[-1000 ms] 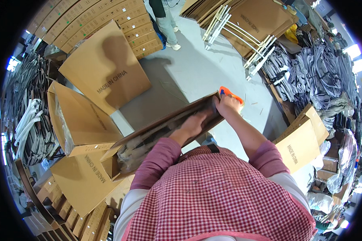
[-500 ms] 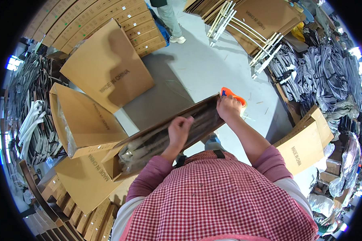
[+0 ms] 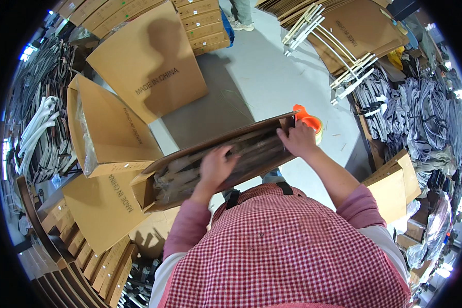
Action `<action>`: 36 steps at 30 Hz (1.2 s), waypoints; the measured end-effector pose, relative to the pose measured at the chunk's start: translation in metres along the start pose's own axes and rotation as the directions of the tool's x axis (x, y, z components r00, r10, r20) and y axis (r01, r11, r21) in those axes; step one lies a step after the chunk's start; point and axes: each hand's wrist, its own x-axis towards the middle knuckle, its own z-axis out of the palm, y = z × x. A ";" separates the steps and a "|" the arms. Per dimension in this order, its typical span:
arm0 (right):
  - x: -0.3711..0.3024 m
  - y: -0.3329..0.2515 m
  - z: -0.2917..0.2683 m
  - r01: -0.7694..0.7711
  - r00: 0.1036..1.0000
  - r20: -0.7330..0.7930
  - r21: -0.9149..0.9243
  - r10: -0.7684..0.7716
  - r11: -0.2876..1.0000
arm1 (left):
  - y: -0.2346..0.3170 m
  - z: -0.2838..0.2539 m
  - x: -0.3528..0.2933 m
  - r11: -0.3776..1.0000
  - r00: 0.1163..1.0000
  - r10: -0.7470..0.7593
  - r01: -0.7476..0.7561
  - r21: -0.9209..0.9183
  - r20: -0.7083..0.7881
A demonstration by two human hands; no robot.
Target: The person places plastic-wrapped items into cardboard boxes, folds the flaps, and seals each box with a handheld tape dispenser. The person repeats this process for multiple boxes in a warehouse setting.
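In front of my apron, a long narrow cardboard box (image 3: 210, 134) lies tilted with its upper side uncovered. Inside it are long dark pieces (image 3: 182, 174) wrapped in clear plastic film, blurred here. Over these contents hovers or rests my left hand (image 3: 215, 167), smeared by motion, its thumb apart from the curved fingers and nothing visible between them. At the box's right end is my right hand (image 3: 302, 139), its thumb by the box edge and its fingers, partly hidden, round an orange tape dispenser (image 3: 310, 119).
A large open carton (image 3: 154, 66) and another carton (image 3: 110, 123) stand at the left. Stacked cardboard boxes (image 3: 208, 25) rise behind. A white metal frame (image 3: 339, 51) leans on flat cardboard at far right, beside bundled grey strips (image 3: 416, 102). Another person's legs (image 3: 241, 13) show at the top.
My left hand has shifted left along the box, and its thumb has parted from the fingers. The right hand stays at the box's end with the tape dispenser. The whole view has shifted slightly.
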 end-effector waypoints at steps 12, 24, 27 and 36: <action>0.035 0.046 0.000 -0.122 0.974 0.201 0.099 0.101 0.988 | -0.194 -0.142 -0.117 0.643 0.744 -0.627 0.661 0.386 -0.231; 0.044 0.027 0.028 -0.067 0.933 0.331 -0.233 0.144 0.970 | -0.142 -0.149 -0.108 0.878 0.659 -0.340 -0.032 0.477 0.671; 0.036 0.033 0.028 -0.088 0.922 0.357 -0.183 0.150 0.979 | -0.139 -0.161 -0.117 0.944 0.791 -0.245 0.063 0.323 0.561; 0.060 0.047 0.010 -0.030 0.899 0.438 0.048 0.006 0.998 | -0.169 -0.167 -0.067 0.963 0.898 -0.242 0.268 -0.021 0.367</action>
